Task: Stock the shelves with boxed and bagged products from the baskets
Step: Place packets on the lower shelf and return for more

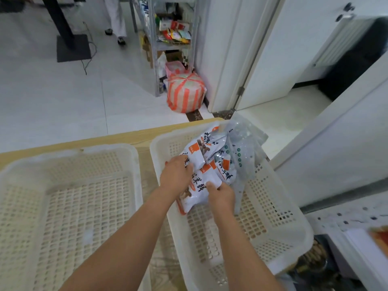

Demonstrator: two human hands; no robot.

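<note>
- Head view: two perforated white plastic baskets sit side by side on a wooden table (123,136).
- The left basket (25,171), at 9 o'clock, shows only its mesh floor.
- The right basket (279,185), at 4 o'clock, holds a pile of white printed bags (202,148) with orange labels and dark lettering, heaped at its far end, just right of centre.
- A crumpled clear plastic bag (245,141) lies against the pile's right side and hangs over the basket's far rim.
- The left hand (176,175) rests on the pile's left side; its fingers are held together and curled over the bags, with the fingertips hidden.
- The right hand (222,196) pinches the near edge of the front bag (194,199) between thumb and curled fingers; this bag lies nearest the person, tilted over the basket floor.
- At 12 o'clock a metal shelf rack (156,59) carries assorted packets.
- An orange-striped bundle (186,93) sits on the floor beside the rack's foot.
- At 11 o'clock stand a black stand base (73,48) and a person's legs (116,19).
</note>
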